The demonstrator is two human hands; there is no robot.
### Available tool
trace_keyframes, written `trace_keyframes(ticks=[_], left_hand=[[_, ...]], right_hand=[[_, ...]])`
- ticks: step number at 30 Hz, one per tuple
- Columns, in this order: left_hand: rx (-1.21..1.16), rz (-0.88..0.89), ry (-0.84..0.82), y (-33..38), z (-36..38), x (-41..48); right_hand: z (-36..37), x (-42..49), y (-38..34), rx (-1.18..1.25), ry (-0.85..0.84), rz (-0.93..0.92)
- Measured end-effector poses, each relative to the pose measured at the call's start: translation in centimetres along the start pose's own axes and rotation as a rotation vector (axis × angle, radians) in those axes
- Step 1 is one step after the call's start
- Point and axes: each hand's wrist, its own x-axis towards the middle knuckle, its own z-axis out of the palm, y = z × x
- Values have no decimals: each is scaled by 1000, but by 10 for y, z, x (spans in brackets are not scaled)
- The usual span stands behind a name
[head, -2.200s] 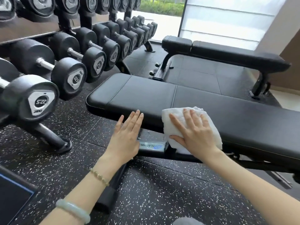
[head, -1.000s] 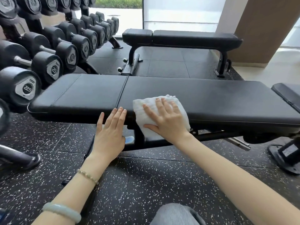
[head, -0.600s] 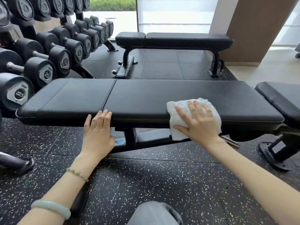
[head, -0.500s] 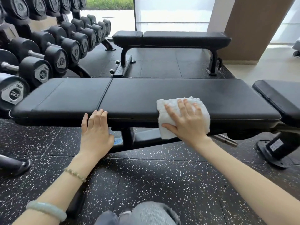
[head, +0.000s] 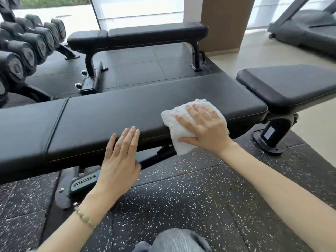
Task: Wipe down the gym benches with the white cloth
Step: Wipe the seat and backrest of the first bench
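A long black padded bench (head: 112, 113) runs across the middle of the head view. The white cloth (head: 179, 122) lies over its near edge toward the right end, hanging partly down the side. My right hand (head: 203, 128) presses flat on the cloth, thumb under its lower edge. My left hand (head: 121, 159) rests flat against the bench's near edge, fingers together, holding nothing. A second black bench (head: 140, 36) stands behind, and a third black pad (head: 291, 84) starts at the right.
A dumbbell rack (head: 23, 50) lines the left side. The bench's metal base with a label (head: 80, 182) sits under the near edge. A treadmill (head: 305, 28) stands at the far right, a brown pillar (head: 223, 22) behind. Speckled rubber flooring (head: 181, 197) lies below.
My right hand has slid the cloth rightward along the bench, close to its right end. My left hand has followed right along the near edge. The view has swung right.
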Motion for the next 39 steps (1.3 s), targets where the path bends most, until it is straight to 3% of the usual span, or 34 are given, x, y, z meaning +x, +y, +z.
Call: trace_keyframes(ticks=[6,13,18,24,29,34,39], left_hand=[[2,109,21,18,-3,20],[-63,101,27,29,-6,39],[-76,139,-3,37,-7,50],[-59,213,-26,61,0,61],[-5,247,-70,62,-3,64],[-28,250,-97,62,-5,62],[-70,227,-117,64,-11,65]], right_hand=[[-12,-25,59,-41,-56,60],[2,0,-53,36,64,423],[4,-12,-30,73,103,405],[8,-40,32,146,164,731],[8,-6,-40,306,179,1162],[2,3,-91,510,133,1126],[1,-13,-9,385,172,1225]])
